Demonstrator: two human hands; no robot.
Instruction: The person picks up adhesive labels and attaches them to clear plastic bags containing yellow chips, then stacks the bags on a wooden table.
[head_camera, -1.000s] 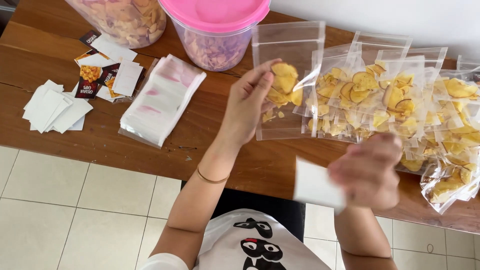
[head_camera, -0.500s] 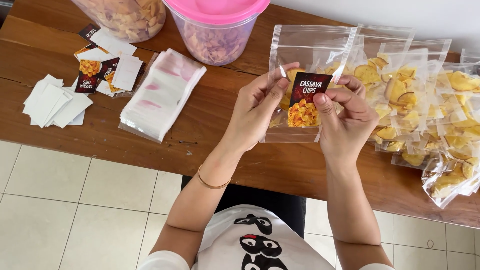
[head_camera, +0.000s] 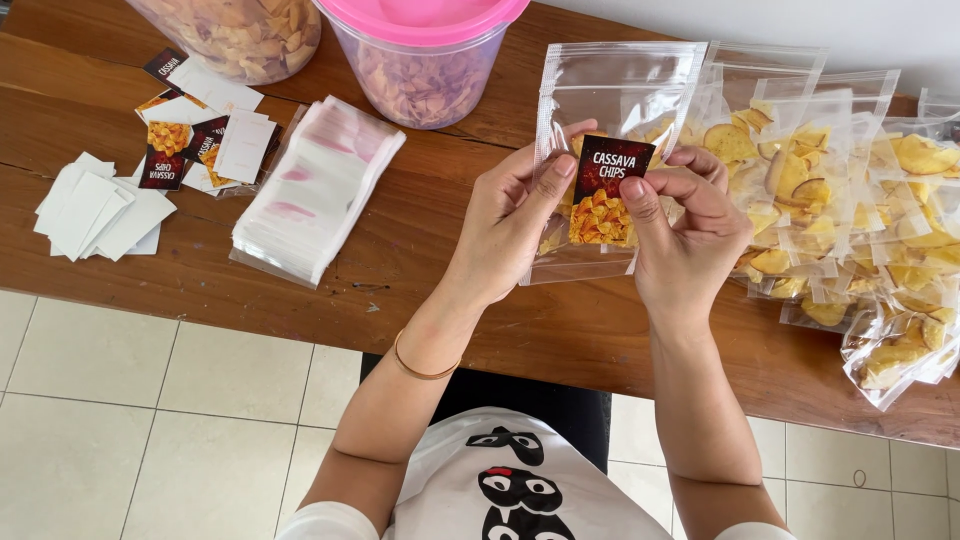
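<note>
Both hands, left hand (head_camera: 505, 215) and right hand (head_camera: 685, 235), pinch a dark label (head_camera: 607, 190) against a clear chip pouch (head_camera: 610, 120) over the desk (head_camera: 420, 250); pressing it flat seems next.

**Label meets pouch**

A clear zip-top pouch (head_camera: 610, 110) stands upright above the tabletop (head_camera: 420, 230), its lower half holding yellow chips, its sealed top band empty and see-through. Pressed to its front sits a small label (head_camera: 605, 190), dark across the top and picturing orange chips below, upright, centred low on the pouch.
</note>
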